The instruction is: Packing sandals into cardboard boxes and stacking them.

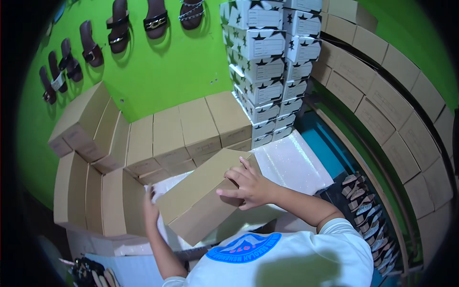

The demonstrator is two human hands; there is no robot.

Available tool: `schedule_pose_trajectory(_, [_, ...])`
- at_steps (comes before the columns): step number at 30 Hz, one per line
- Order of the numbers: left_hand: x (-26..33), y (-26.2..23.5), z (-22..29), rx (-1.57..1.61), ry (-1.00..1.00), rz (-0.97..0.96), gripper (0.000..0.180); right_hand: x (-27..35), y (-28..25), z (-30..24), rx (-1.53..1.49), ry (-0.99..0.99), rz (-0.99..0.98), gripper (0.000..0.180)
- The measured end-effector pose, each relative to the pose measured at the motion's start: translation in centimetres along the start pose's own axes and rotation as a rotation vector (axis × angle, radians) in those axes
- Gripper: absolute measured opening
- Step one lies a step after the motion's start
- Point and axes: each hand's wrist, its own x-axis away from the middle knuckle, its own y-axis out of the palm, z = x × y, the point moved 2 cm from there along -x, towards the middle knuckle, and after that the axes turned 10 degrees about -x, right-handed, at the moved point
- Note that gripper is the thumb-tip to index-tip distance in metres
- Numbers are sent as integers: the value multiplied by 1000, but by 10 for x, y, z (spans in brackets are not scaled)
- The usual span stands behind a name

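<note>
A closed brown cardboard box (205,189) is in front of me at a slant, its far right end turned up toward the stacks. On its right end lies my right hand (248,186), fingers spread over the top edge and the near side, gripping it. My left hand (151,205) is upright just off the box's left end, seen edge-on with its fingers stretched up. A narrow gap seems to part it from the box. Its palm is hidden. Beneath is a white glittery tabletop (291,160).
More brown boxes (165,134) line the back and left of the table. White star-patterned boxes (265,69) form tall stacks at the back right. Shelves of brown boxes (397,110) stand right. Sandals (119,28) hang on the green wall; more shoes (366,215) sit low right.
</note>
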Motion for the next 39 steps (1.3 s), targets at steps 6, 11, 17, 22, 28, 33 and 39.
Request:
schedule_pose_trajectory(6, [47,-25,87,-234,554,21,101,9,2,12,147,141,-40,94])
schedule_pose_trajectory(11, [49,11,114,-440,943,128,135,16,-21,12,255,182,-19,98])
schedule_pose_trajectory(17, [27,44,150,-500,960,183,135,38,-90,10,340,217,91,100])
schedule_pose_trajectory(22, [12,70,217,-392,1055,243,124,57,-160,3,507,164,126,96])
schedule_pose_trajectory(28, [12,98,343,-294,1175,311,114,92,-265,-4,777,36,254,84])
schedule_pose_trajectory(33, [10,118,455,-187,1359,646,109,111,-368,9,1067,61,328,96])
schedule_pose_trajectory(39, [5,156,582,-167,1381,897,98,124,-464,23,1297,-283,603,89])
